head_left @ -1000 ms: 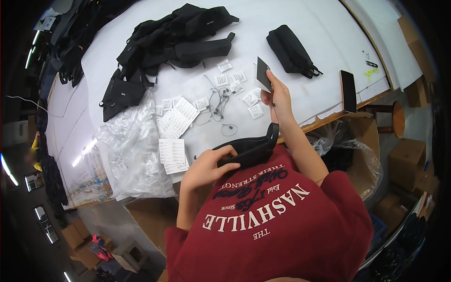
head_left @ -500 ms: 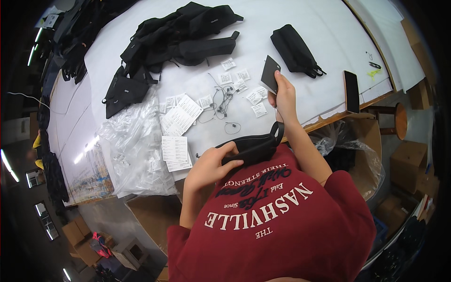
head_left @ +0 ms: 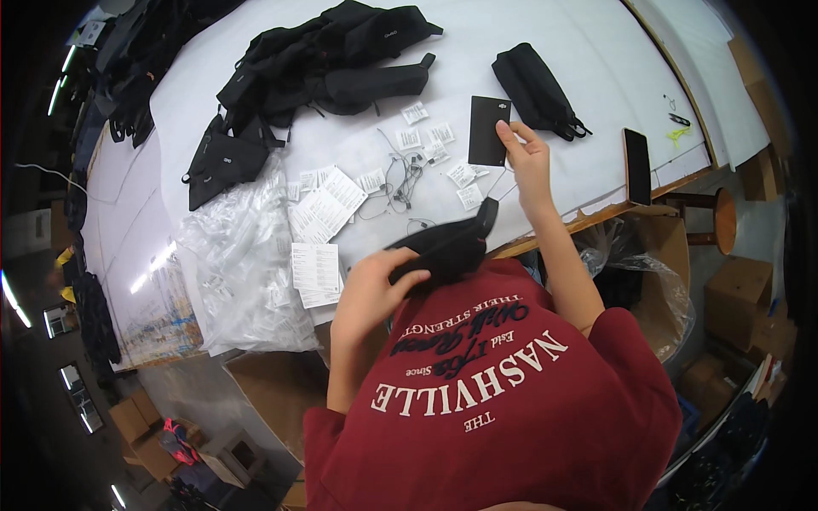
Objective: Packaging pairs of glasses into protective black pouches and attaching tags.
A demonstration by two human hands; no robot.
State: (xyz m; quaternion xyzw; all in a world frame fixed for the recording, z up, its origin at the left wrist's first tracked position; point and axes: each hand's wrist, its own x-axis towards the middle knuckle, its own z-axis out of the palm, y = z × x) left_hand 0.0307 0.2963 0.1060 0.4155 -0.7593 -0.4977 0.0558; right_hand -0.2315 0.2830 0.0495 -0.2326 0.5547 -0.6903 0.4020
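My left hand (head_left: 372,285) grips a small black fabric pouch (head_left: 452,247) by its left end, close against the red shirt; a loop stands up at the pouch's right end. Pinched in my right hand (head_left: 530,166) is a flat black hang tag (head_left: 486,136), held upright over the white table (head_left: 588,166). A thin cord shows just below that hand. Nearby lie small white packets (head_left: 461,174), a loose bunch of thin dark cords (head_left: 403,183) and printed white sheets (head_left: 328,209). Beyond the tag rests another black pouch (head_left: 535,89).
A heap of black bags (head_left: 332,64) covers the far left of the table, with clear plastic bags (head_left: 243,264) nearer me. At the right edge lies a phone (head_left: 636,166). Below it are a lined carton (head_left: 665,281) and a wooden stool (head_left: 722,220).
My right hand has moved slightly right and turned the tag so its flat face shows. The pouch in my left hand has shifted slightly left and tilted.
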